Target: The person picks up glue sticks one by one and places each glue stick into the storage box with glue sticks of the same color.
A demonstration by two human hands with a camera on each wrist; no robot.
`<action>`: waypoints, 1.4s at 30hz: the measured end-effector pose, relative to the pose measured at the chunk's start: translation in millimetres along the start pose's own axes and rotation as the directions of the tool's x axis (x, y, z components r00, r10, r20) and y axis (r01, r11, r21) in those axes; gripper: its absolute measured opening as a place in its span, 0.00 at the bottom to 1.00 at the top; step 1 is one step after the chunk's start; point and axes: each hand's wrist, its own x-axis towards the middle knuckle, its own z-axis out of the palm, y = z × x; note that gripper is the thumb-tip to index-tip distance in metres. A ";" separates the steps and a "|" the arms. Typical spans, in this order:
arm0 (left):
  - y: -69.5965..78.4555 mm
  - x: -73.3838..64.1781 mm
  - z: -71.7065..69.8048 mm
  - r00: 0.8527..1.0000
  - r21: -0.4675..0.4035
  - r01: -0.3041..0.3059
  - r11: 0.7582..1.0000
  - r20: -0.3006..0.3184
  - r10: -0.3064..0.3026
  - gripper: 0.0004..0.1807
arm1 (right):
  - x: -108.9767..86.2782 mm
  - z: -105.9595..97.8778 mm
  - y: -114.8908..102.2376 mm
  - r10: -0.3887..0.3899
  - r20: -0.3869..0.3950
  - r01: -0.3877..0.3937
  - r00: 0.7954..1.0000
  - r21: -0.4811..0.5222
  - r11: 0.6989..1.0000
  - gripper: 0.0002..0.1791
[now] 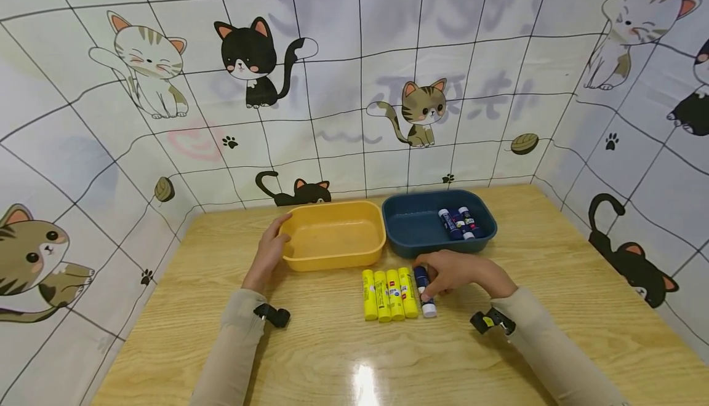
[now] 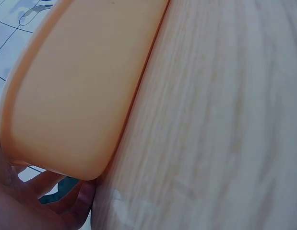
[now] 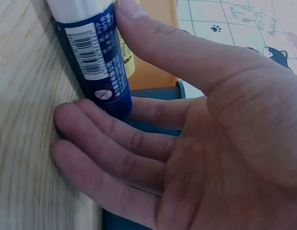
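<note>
We see a cat-patterned wall sheet [image 1: 332, 0] rising behind and beside the wooden tabletop [image 1: 310, 344]. On it, the yellow bin [image 1: 334, 263] stands just left of the dark blue bin [image 1: 410, 247]. The left hand [image 1: 270, 251] grips the yellow bin's left end; only from the left wrist do we see fingers curled under its outer corner. The right hand [image 1: 454, 269] pinches a blue glue stick [image 3: 93, 60], which lies at the right end of a row, beside 4 yellow glue sticks [image 1: 396, 298], in front of the bins. From the head, this hand covers part of that stick and a bit of the blue bin's front edge. Several dark blue sticks [image 1: 447, 222] lie piled in the blue bin's right half, overlapping too much for us to count. The right wrist view alone shows us the held stick's barcode [image 3: 87, 51] and, smaller, a round red-and-white mark [image 3: 103, 95].
</note>
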 end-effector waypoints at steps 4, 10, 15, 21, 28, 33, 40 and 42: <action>0.9 -0.2 0.6 1.000 -0.006 0.001 1.000 0.002 -0.001 0.34 | -1.9 -1.5 -0.1 0.006 0.006 -0.006 1.000 -0.002 1.000 0.37; 0.9 -0.3 0.2 1.000 -0.001 0.007 1.000 0.002 -0.007 0.34 | -5.8 -3.5 -1.4 0.020 0.011 -0.020 1.000 -0.022 1.000 0.38; 0.6 0.3 0.1 1.000 0.004 0.006 1.000 0.003 -0.006 0.34 | -8.3 -5.3 -0.6 0.008 0.011 -0.008 1.000 -0.041 0.999 0.38; 1.6 -0.8 0.8 1.000 0.004 0.005 1.000 0.001 -0.005 0.34 | -9.6 -6.5 1.0 0.029 0.015 -0.029 0.999 -0.033 0.999 0.40; -0.4 0.6 0.7 1.000 0.005 0.013 1.000 0.000 -0.013 0.33 | -8.9 -6.2 0.1 0.037 0.021 -0.035 0.999 -0.065 0.997 0.42; -0.4 -0.2 0.9 1.000 0.007 0.013 1.000 -0.001 -0.013 0.34 | -8.9 -4.5 -2.0 0.042 0.009 -0.042 0.999 -0.071 0.997 0.43; 0.1 -0.9 0.9 1.000 0.035 0.005 0.999 0.007 -0.006 0.34 | -9.6 -3.1 -4.1 0.043 -0.007 -0.043 0.999 -0.111 0.993 0.42; 0.5 -1.0 0.7 1.000 0.035 0.004 0.999 0.006 -0.005 0.34 | -9.8 -3.2 -4.5 0.049 -0.006 -0.049 0.999 -0.112 0.993 0.42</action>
